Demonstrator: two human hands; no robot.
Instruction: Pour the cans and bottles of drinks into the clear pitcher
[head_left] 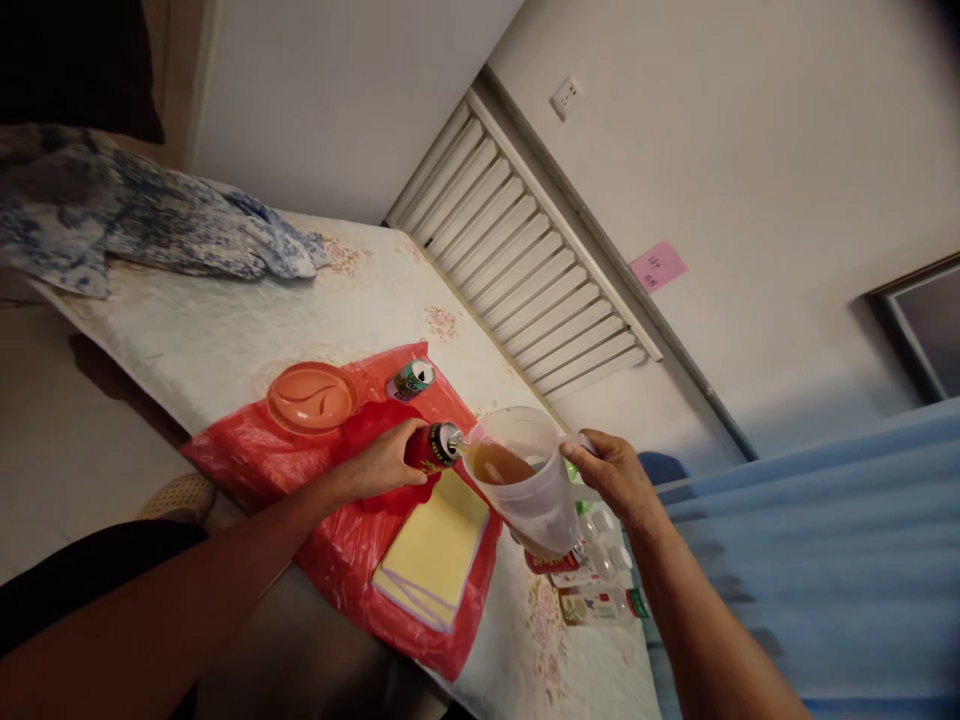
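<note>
My left hand (386,465) is closed around a red drink can (433,449) with a dark, yellow-lettered band. The can's open top is tilted toward a translucent plastic pitcher (541,510), right at its rim. Brownish liquid (501,464) shows inside the pitcher. My right hand (615,472) grips the pitcher's handle, holding it tilted toward the can. Beneath my left hand spreads a red plastic bag (337,560). On it lie a folded yellow cloth (435,550), an orange bowl-like dish (311,397) and a green opened can (410,380).
Several plastic bottles (596,603) and a red can (551,560) lie behind the pitcher on the flower-patterned tablecloth (360,300). A blue-patterned cloth (195,230) is heaped at the far left. A white radiator (525,250) runs along the wall, and a blue curtain (825,550) hangs at right.
</note>
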